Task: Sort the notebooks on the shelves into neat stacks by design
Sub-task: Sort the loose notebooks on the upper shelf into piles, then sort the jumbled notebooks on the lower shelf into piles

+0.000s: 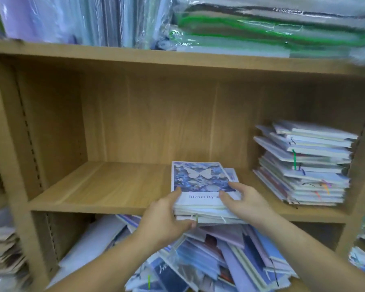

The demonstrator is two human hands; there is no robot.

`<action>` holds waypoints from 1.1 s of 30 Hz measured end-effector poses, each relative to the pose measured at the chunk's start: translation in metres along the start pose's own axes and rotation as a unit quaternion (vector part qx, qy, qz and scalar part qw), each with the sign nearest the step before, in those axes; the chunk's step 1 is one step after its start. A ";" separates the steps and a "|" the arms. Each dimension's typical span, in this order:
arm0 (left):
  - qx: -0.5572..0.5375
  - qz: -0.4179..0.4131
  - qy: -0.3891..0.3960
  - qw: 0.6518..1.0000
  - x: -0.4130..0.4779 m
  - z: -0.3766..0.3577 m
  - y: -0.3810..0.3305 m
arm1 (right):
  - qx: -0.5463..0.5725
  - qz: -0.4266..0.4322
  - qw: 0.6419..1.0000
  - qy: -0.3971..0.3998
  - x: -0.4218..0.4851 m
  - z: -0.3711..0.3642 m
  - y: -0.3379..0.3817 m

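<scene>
As we hold the butterfly stack (204,192) at the middle of the frame, its front edge juts past the lip of the shelf board (105,186), and the rest lies on the wood. Our left hand (167,216) grips the front left corner, thumb on the top cover and fingers curled under the bottom notebook. Our right hand (247,203) clasps the front right corner, thumb and forefinger bent onto the cover beside the word Butterfly. We cannot make out the rest of its fingers.

We judge the stack fairly heavy for its size. It is several bound notebooks, each quite stiff but free to slide on the others. The covers look smooth, so the upper ones could skate off if we tilt it. One notebook lower down pokes out to the right. The best hold, we think, is at both sides, squeezing top and bottom together. Flat palms against opposite edges would square it up.

The board is smooth pale wood, which should let the stack slide easily. At the right of the frame a mixed stack (303,165) sits unevenly near the side wall, with ribbons hanging out. In the lower centre a loose heap (219,260) of notebooks lies jumbled. Along the top, wrapped packs (261,28) fill the upper shelf.
</scene>
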State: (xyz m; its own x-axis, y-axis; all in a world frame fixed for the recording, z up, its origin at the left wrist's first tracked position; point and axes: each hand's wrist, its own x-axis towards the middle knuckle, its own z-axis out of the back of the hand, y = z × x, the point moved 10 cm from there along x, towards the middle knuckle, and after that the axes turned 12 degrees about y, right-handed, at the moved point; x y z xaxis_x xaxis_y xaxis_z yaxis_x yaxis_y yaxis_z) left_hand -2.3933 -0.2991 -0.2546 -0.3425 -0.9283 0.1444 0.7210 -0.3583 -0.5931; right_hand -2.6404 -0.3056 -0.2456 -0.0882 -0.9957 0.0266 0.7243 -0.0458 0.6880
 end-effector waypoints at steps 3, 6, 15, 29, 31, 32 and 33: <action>-0.036 -0.004 -0.006 0.999 -0.010 0.008 0.016 | -0.016 0.012 1.000 0.000 -0.002 -0.011 0.015; -0.107 0.014 -0.026 0.994 -0.027 0.026 0.034 | -0.007 0.035 0.999 0.005 0.001 -0.030 0.038; -0.036 0.089 -0.097 0.991 -0.087 0.122 0.130 | 0.026 0.099 0.991 0.086 0.020 -0.152 0.154; 0.179 0.158 -0.182 0.954 -0.115 0.185 0.195 | 0.093 0.122 0.974 0.164 0.025 -0.234 0.243; 0.147 0.099 -0.285 0.942 -0.135 0.178 0.179 | 0.180 0.160 0.958 0.155 0.009 -0.221 0.234; 0.126 0.067 -0.326 0.935 -0.146 0.167 0.171 | 0.189 0.192 0.956 0.117 -0.002 -0.211 0.226; 0.105 0.043 -0.345 0.932 -0.153 0.149 0.168 | 0.189 0.230 0.952 0.072 -0.014 -0.204 0.217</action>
State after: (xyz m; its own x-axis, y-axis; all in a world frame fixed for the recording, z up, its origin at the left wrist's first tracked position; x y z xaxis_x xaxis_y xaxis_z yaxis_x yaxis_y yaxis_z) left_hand -2.1304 -0.2315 -0.2585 0.1392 -0.7716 0.6207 0.8546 -0.2230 -0.4689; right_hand -2.3423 -0.3175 -0.2449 0.2938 -0.9053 0.3068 0.3630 0.4025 0.8404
